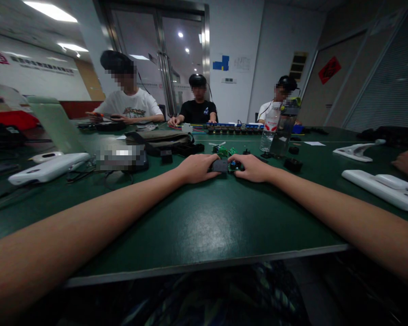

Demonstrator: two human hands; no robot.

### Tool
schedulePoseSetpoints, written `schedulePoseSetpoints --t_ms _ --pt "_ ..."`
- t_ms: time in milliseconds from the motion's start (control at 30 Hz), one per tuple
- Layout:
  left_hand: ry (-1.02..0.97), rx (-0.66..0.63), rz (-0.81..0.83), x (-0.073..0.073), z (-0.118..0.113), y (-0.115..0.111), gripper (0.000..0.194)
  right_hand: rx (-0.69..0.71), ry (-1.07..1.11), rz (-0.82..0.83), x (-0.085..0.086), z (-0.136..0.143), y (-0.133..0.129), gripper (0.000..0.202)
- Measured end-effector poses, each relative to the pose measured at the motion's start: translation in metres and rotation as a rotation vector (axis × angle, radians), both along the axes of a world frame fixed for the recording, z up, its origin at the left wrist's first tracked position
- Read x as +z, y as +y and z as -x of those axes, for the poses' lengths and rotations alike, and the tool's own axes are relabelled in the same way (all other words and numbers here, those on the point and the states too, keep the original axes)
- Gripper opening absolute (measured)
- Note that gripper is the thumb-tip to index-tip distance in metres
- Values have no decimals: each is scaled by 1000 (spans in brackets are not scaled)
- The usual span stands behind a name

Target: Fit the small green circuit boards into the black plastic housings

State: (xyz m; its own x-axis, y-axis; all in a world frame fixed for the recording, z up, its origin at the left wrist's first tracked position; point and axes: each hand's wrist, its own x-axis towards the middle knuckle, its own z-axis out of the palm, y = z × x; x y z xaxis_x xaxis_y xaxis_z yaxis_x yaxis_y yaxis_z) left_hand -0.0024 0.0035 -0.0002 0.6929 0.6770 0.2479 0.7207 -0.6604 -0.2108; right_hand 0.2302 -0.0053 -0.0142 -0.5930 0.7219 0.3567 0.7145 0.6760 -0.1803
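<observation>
Over the middle of the green table [211,222], my two hands are close together. My left hand [197,168] is closed around a small dark grey plastic box [220,166], thumb along its far side. Between the thumb and fingers of my right hand [252,168] is a small green circuit board [231,166] with dark and blue parts on it. Box and board sit side by side; whether they are joined, I cannot tell. Just beyond my hands lie several loose green circuit boards [229,151].
A small black box [293,164] and a water bottle [269,131] stand to the right. White plastic devices [377,188] lie at far right, another white device [49,168] at left. A dark bag [159,138] lies behind my left hand. Several people sit around the table.
</observation>
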Motion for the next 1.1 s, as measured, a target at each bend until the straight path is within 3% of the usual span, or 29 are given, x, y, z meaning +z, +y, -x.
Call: schedulePoseSetpoints --t_ms 667,1100 --pt "10 1 3 0 0 -1 44 8 5 15 0 -1 1 45" --pt "-7 -62 -112 0 1 -4 46 92 101 -167 1 4 -2 34"
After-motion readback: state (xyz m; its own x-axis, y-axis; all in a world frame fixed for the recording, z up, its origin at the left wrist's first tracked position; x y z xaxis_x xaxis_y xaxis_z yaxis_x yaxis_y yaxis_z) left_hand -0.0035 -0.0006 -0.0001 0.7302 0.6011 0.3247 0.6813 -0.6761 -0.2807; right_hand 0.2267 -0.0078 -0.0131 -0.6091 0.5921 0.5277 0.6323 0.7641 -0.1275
